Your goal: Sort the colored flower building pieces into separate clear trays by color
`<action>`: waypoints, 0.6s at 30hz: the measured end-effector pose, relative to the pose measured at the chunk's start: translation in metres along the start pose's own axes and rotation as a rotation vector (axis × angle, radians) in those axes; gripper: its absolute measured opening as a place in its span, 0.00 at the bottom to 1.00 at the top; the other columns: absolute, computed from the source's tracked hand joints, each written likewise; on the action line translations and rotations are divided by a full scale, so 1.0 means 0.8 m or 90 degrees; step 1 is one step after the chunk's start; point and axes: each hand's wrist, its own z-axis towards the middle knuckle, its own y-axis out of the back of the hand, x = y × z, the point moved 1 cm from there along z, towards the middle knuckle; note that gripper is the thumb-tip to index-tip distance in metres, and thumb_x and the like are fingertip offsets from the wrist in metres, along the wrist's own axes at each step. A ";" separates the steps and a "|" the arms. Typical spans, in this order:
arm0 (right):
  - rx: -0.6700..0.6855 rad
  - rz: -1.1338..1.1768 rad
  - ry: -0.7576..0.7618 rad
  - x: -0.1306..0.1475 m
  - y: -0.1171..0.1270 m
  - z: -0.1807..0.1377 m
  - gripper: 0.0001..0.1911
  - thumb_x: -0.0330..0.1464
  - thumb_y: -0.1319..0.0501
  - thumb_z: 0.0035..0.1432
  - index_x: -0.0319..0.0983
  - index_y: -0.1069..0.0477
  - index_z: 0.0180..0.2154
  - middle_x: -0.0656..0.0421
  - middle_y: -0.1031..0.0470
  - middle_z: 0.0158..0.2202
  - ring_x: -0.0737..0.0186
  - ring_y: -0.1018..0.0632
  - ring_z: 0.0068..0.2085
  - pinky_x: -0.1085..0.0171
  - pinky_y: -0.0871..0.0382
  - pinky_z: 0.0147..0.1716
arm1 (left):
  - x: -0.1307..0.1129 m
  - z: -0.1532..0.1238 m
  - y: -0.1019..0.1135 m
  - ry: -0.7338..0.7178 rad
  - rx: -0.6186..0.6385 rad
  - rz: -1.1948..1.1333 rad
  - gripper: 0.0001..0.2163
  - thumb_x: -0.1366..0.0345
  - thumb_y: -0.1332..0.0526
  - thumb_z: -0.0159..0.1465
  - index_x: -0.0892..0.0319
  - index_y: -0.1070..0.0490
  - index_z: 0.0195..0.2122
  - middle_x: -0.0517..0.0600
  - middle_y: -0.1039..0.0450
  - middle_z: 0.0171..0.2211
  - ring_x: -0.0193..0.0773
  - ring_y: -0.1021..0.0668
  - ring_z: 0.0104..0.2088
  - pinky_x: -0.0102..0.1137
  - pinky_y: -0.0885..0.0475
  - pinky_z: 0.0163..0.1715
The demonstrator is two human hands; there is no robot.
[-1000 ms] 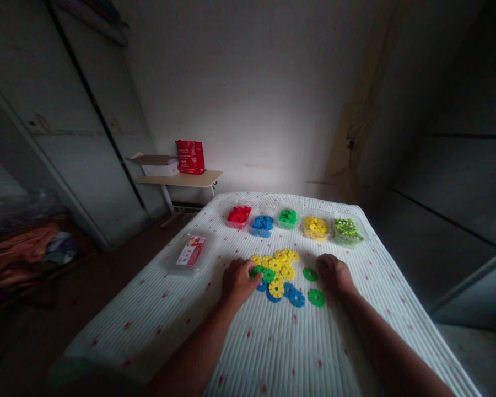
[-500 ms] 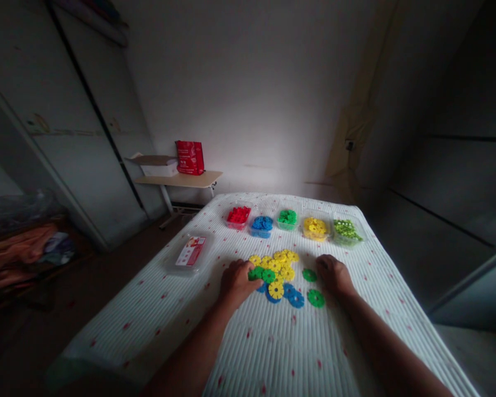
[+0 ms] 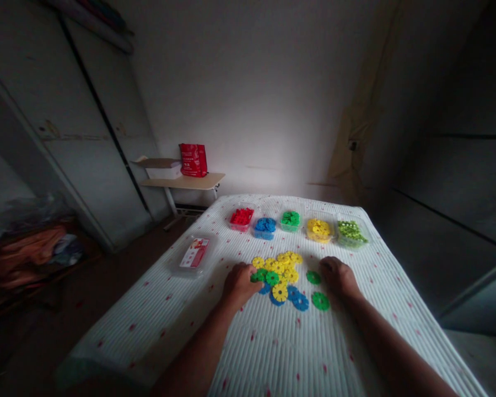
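We see a pile of flat toothed plastic discs point(image 3: 281, 270), yellow, green and blue, lying mid-way across the white ribbed cover point(image 3: 273, 353). The left hand point(image 3: 240, 282) has its fingers curled at a green disc point(image 3: 259, 274) on the pile's left edge; in the dim light we cannot tell whether they pinch it. The right hand point(image 3: 339, 275) rests knuckles-up beside a loose green disc point(image 3: 313, 277), its fingers bent under and hidden. Behind the pile stands a row of five clear tubs: red pieces point(image 3: 241, 218), blue point(image 3: 265, 226), green point(image 3: 290, 220), yellow point(image 3: 318, 229) and lime point(image 3: 349, 230). To the left, a lidded clear box point(image 3: 193, 253) carries a red label whose print we cannot read.
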 end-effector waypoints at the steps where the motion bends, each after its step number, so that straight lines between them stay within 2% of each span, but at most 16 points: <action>1: -0.004 0.000 0.002 0.000 0.000 0.000 0.13 0.32 0.52 0.55 0.38 0.29 0.31 0.55 0.27 0.33 0.62 0.27 0.33 0.66 0.36 0.34 | 0.000 0.000 0.000 -0.003 -0.008 0.006 0.13 0.61 0.35 0.47 0.58 0.27 0.35 0.48 0.27 0.35 0.38 0.26 0.38 0.27 0.33 0.37; 5: -0.008 0.002 0.005 0.000 0.000 -0.001 0.13 0.32 0.52 0.55 0.38 0.29 0.32 0.54 0.27 0.34 0.62 0.27 0.33 0.66 0.36 0.33 | -0.002 0.000 -0.002 -0.012 -0.057 -0.001 0.11 0.63 0.36 0.48 0.58 0.29 0.33 0.48 0.27 0.34 0.38 0.26 0.38 0.28 0.33 0.37; 9: -0.007 0.003 -0.005 0.001 0.000 -0.001 0.13 0.32 0.51 0.55 0.38 0.29 0.32 0.55 0.26 0.33 0.62 0.27 0.33 0.66 0.37 0.33 | -0.013 -0.003 -0.008 -0.072 -0.116 -0.013 0.13 0.65 0.36 0.50 0.58 0.30 0.38 0.50 0.28 0.38 0.38 0.28 0.42 0.29 0.34 0.43; 13: -0.003 0.004 -0.005 0.003 0.001 -0.001 0.13 0.33 0.51 0.55 0.37 0.28 0.31 0.54 0.26 0.33 0.62 0.26 0.33 0.67 0.37 0.32 | -0.024 -0.008 -0.013 -0.106 -0.101 0.048 0.13 0.65 0.37 0.51 0.58 0.31 0.39 0.51 0.28 0.39 0.41 0.29 0.43 0.32 0.35 0.44; 18: -0.017 -0.006 -0.004 0.004 0.000 -0.001 0.12 0.31 0.50 0.55 0.38 0.28 0.31 0.55 0.26 0.32 0.63 0.27 0.32 0.67 0.37 0.32 | -0.027 -0.010 -0.014 -0.095 -0.099 0.071 0.13 0.65 0.37 0.51 0.57 0.31 0.39 0.51 0.28 0.39 0.41 0.29 0.44 0.32 0.36 0.44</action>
